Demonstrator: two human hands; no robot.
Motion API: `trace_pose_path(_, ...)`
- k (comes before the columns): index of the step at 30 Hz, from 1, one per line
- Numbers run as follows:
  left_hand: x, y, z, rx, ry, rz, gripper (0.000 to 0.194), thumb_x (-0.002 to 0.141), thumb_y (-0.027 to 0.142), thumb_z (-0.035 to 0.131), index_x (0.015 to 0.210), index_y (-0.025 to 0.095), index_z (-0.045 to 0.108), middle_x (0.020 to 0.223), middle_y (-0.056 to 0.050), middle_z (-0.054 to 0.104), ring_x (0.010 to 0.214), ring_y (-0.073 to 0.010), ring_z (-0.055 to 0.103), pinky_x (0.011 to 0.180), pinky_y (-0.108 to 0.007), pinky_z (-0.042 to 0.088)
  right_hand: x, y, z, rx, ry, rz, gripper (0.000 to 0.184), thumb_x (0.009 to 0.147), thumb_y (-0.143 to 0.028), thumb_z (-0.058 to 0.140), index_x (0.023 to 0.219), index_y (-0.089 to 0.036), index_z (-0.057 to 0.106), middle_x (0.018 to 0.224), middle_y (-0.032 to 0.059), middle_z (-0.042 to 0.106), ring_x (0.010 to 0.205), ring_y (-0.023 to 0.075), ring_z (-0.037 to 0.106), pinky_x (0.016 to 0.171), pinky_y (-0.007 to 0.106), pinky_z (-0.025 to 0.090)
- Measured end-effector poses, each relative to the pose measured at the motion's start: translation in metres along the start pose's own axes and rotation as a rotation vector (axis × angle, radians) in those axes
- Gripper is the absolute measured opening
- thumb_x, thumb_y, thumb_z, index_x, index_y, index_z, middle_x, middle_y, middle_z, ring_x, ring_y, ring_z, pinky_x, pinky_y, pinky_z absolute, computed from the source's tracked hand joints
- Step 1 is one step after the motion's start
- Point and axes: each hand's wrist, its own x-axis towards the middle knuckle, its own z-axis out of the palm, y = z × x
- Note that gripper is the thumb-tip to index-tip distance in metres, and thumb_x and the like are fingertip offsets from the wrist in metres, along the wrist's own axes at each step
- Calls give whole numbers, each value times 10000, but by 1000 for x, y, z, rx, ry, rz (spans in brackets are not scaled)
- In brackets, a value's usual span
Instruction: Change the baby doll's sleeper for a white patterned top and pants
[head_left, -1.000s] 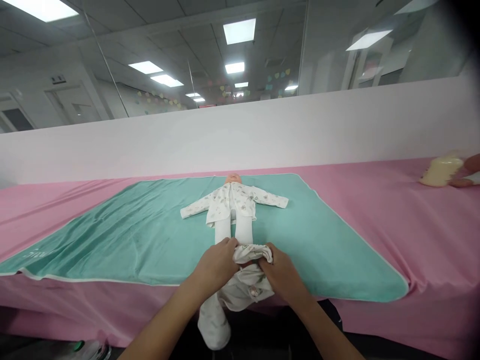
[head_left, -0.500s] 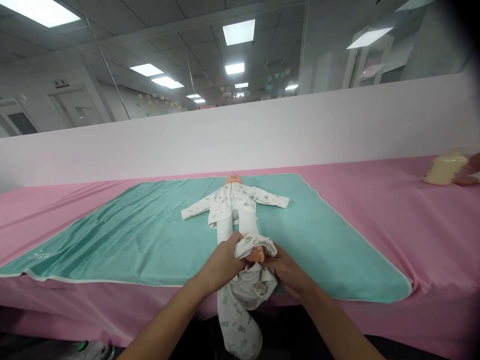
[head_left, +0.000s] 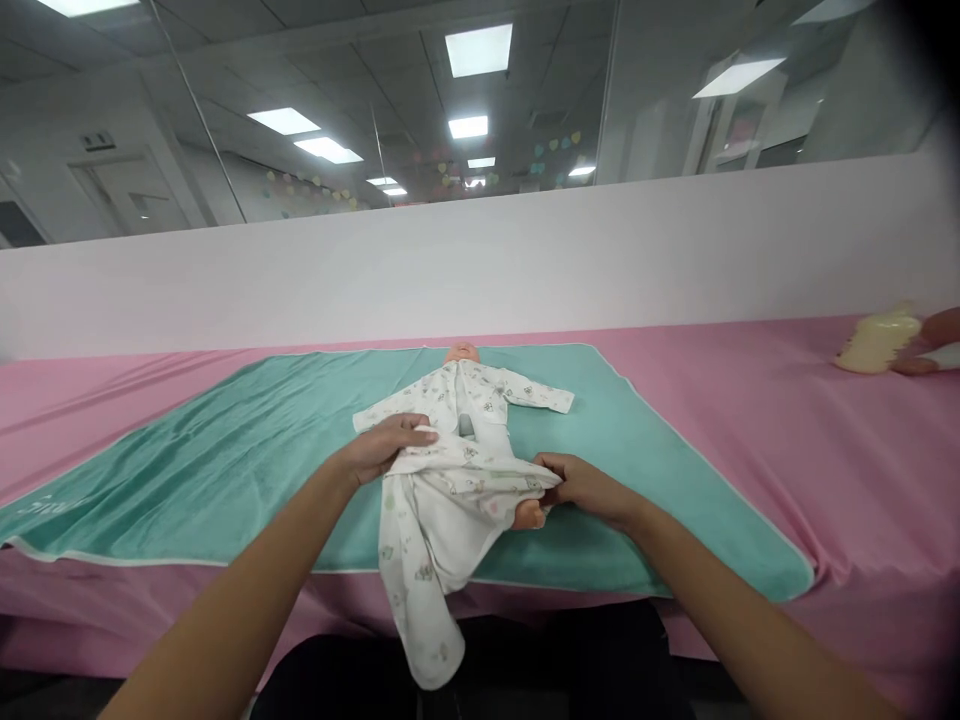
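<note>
A baby doll (head_left: 465, 385) in a white printed top lies face up on a teal mat (head_left: 225, 450), head toward the far wall. White printed baby trousers (head_left: 439, 510) are pulled up over its legs, with one bare foot (head_left: 529, 514) sticking out. My left hand (head_left: 382, 445) grips the trousers' waistband at the doll's hip. My right hand (head_left: 581, 482) pinches the fabric by the foot. One empty trouser leg (head_left: 420, 620) hangs over the table's front edge.
The mat lies on a long table under a pink cloth (head_left: 787, 420), backed by a white partition (head_left: 525, 260). At the far right, another person's hand (head_left: 934, 340) holds a cream baby bottle (head_left: 874, 342).
Both my hands have drawn the trousers from the doll's feet up toward its hips. My left hand moved farther up and left; a foot now pokes out by my right hand.
</note>
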Motion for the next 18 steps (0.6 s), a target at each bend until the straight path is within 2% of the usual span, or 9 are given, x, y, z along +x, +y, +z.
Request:
trace_pose_path(2, 12, -4, -13, -71, 49, 62, 303, 674, 256, 716, 630, 138, 441, 593, 34, 458, 500, -58, 433, 451, -166, 309, 5, 1, -10, -34, -32, 15, 182, 621, -145, 628, 783, -159, 545, 778, -21, 547, 736, 123, 496, 666, 240, 383)
trace_pose_path(5, 31, -23, -17, -280, 60, 149, 300, 669, 248, 718, 637, 143, 440, 555, 42, 458, 470, -55, 427, 438, -161, 321, 12, 1, -23, -80, -71, 44, 198, 646, -175, 635, 827, -159, 555, 830, -3, 566, 774, 137, 514, 685, 251, 398)
trace_pose_path(8, 43, -45, -12, -449, -37, 195, 308, 669, 261, 717, 649, 145, 432, 566, 37, 468, 482, -63, 445, 458, -169, 352, 19, -11, -32, -169, -199, 72, 288, 693, -263, 645, 954, -169, 568, 962, 34, 586, 850, 164, 539, 729, 285, 422)
trace_pose_path(10, 46, -52, -8, -500, -119, 219, 300, 667, 260, 718, 670, 146, 441, 600, 24, 494, 514, -78, 475, 488, -183, 377, 29, -27, -32, -235, -243, 35, 358, 728, -336, 632, 1046, -188, 563, 1094, 61, 568, 940, 186, 540, 781, 307, 426)
trace_pose_path(12, 47, -55, -7, -530, -160, 228, 296, 672, 252, 718, 681, 148, 441, 611, 20, 501, 522, -81, 480, 493, -182, 377, 46, -46, -25, -289, -169, -62, 349, 777, -403, 576, 1065, -206, 572, 1150, 65, 553, 1007, 194, 524, 822, 313, 417)
trace_pose_path(13, 47, -55, -7, -542, -160, 223, 291, 684, 251, 711, 683, 149, 438, 611, 22, 499, 520, -79, 477, 491, -179, 374, 57, -55, -17, -317, -105, -115, 329, 800, -432, 537, 1037, -209, 589, 1115, 61, 571, 991, 190, 528, 810, 309, 418)
trace_pose_path(15, 48, -54, -8, -556, -140, 209, 275, 722, 262, 684, 686, 153, 434, 610, 24, 495, 516, -76, 474, 485, -174, 368, 80, -66, 4, -420, -45, -146, 306, 788, -471, 531, 888, -199, 627, 912, 40, 614, 809, 165, 553, 698, 288, 423)
trace_pose_path(18, 50, -56, -10, -575, -88, 219, 256, 762, 283, 649, 684, 155, 441, 599, 28, 490, 510, -73, 471, 479, -171, 359, 110, -66, 34, -514, -140, -87, 294, 668, -464, 652, 643, -177, 593, 639, -5, 556, 584, 129, 491, 549, 262, 369)
